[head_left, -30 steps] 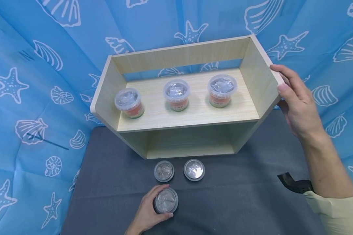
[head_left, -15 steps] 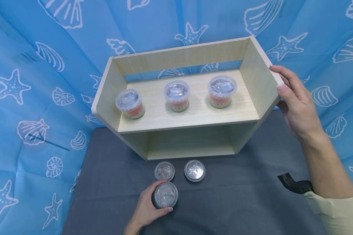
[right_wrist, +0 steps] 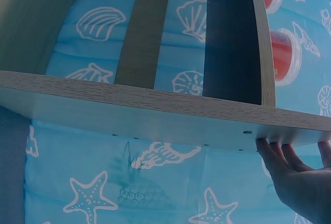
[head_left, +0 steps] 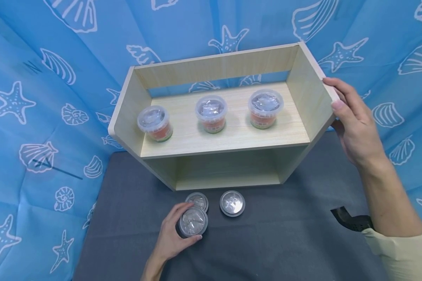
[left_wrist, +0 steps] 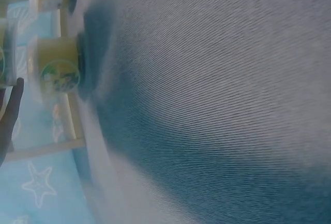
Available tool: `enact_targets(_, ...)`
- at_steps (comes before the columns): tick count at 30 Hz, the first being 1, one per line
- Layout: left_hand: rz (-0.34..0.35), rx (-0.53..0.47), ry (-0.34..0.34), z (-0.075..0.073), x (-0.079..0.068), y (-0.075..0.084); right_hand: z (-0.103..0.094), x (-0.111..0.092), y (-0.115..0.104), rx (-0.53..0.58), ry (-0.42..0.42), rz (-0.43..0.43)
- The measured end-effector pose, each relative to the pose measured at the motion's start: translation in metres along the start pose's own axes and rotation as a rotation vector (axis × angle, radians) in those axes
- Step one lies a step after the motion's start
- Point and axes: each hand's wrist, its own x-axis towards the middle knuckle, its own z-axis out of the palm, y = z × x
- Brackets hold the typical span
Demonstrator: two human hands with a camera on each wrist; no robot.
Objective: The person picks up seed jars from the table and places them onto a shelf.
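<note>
My left hand (head_left: 170, 234) grips a round clear-lidded plastic tub (head_left: 194, 221), fingers and thumb curled about its side. In the left wrist view this held tub (left_wrist: 7, 53) is raised above the table, at the frame's edge. Just behind it sits a second tub (head_left: 201, 199), partly covered by it in the head view; its yellow side (left_wrist: 57, 63) shows in the left wrist view. A third tub (head_left: 232, 203) stands to the right. My right hand (head_left: 356, 121) holds the front edge of the right side panel of a pale wooden shelf (head_left: 228, 142), fingertips against its outer face.
Three lidded tubs with red sides, a left one (head_left: 154, 123), a middle one (head_left: 211, 113) and a right one (head_left: 265, 107), stand on the upper board. A dark grey cloth (head_left: 285, 242) covers the table. A blue seashell curtain (head_left: 56, 117) hangs behind and beside it.
My left hand has moved away from me and slightly left with the tub, which has come to overlap the tub behind it. The right hand keeps its hold on the shelf.
</note>
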Motion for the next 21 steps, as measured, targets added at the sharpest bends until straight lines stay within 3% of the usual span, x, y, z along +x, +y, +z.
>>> enact_targets(8, -0.038, -0.05, 0.01, -0.005, 0.016, 0.012, -0.001, 0.0, 0.002, 0.012, -0.012, -0.013)
enact_targets(21, -0.025, -0.016, 0.019, -0.01, 0.039, -0.013, -0.001, 0.0, 0.004, 0.02, -0.009, -0.022)
